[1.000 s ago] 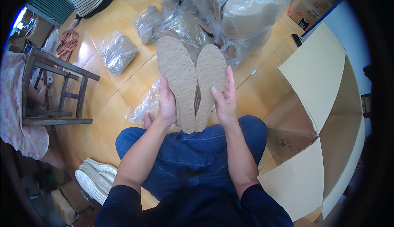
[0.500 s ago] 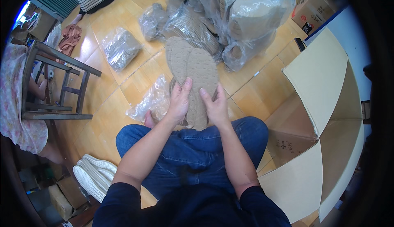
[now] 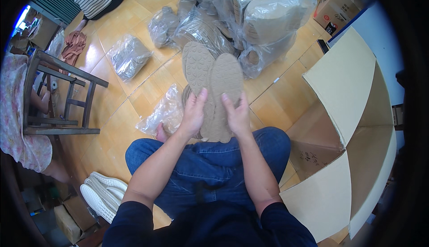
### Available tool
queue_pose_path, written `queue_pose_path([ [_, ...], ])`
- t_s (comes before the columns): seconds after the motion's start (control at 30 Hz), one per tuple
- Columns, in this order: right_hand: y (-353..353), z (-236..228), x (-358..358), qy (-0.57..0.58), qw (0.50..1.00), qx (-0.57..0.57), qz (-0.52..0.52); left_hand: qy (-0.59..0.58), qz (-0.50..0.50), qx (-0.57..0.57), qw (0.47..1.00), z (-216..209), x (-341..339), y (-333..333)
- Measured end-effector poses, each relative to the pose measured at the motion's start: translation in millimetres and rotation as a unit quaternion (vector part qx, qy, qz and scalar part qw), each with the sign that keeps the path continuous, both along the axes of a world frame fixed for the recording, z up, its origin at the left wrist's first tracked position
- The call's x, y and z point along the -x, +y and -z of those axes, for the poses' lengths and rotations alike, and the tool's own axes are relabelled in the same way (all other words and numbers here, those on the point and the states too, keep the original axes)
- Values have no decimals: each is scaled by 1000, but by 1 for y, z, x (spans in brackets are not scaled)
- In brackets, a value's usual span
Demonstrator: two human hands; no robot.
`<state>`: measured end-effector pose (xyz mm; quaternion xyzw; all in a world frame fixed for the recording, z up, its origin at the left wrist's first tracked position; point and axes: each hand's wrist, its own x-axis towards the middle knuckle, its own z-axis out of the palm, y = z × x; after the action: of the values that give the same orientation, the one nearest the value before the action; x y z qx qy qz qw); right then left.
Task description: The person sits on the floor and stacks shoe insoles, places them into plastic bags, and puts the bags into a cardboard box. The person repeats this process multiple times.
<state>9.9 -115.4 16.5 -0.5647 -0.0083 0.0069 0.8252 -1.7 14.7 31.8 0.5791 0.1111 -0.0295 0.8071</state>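
Two brown insoles with an embossed pattern are held up side by side over my lap. My left hand [image 3: 194,113] is closed on the left insole [image 3: 197,66], its thumb lying on the face. The right insole [image 3: 226,79] is gripped in my right hand [image 3: 238,116], thumb on top and fingers behind its outer edge. Edges of further insoles show behind my left hand; how many is hidden. A crumpled clear plastic bag [image 3: 166,113] lies on the floor just left of my left hand.
Clear bags packed with insoles [image 3: 272,19] are piled ahead, with a smaller wrapped bundle [image 3: 128,57] to their left. An open cardboard box [image 3: 328,193] stands at my right. White shoe soles [image 3: 100,193], a wooden stool [image 3: 67,124] and two other people are on the left.
The two insoles have spread apart, the right one shifting right with my right hand. The left insole's patterned face now shows more fully.
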Motion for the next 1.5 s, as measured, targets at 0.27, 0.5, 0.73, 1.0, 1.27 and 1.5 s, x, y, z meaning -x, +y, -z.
queue_pose_path([
  [0.27,-9,-2,-7,15,998,-14,52,-23,-27,99,994,1,-2,-3],
  [0.5,-19,-2,-16,8,995,-18,94,62,28,48,997,2,-1,16],
  [0.73,-10,3,-8,-11,999,3,38,-156,99,-350,919,11,6,-6],
  [1.0,-60,23,-36,-86,921,367,102,125,-180,-245,944,74,-14,26],
  [1.27,-30,67,-39,125,829,538,85,306,-125,-301,895,142,-8,53],
  [1.5,-24,93,-42,199,827,524,34,338,-117,-296,886,115,-8,48],
])
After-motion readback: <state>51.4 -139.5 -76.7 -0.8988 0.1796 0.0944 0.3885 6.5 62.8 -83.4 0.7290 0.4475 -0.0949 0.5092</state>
